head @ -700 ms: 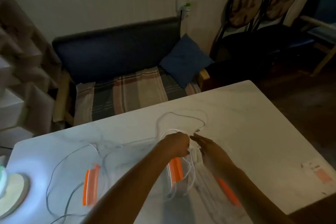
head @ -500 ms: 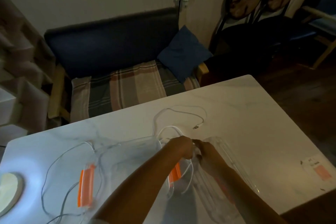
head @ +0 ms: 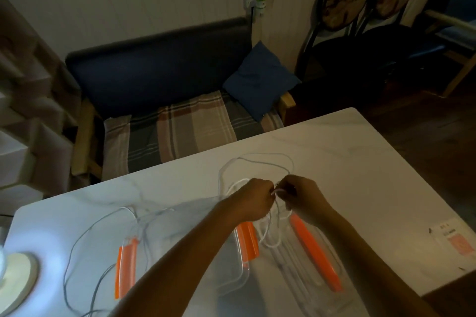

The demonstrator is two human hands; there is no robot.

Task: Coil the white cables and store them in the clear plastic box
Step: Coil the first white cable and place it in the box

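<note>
Both hands, left hand (head: 253, 198) and right hand (head: 301, 195), pinch the white cable (head: 257, 159) above the clear plastic box (head: 180, 234), a lamp base (head: 18, 273) at eight o'clock.

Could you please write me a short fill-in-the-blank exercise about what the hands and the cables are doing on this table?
1. The left hand and right hand both grip a ____ cable.
2. The clear plastic box has clips coloured ____.
3. A second cable lies loose on the ____.
4. Behind the table, a blue ____ sits on the bench.

Missing words: white; orange; table; cushion
</note>
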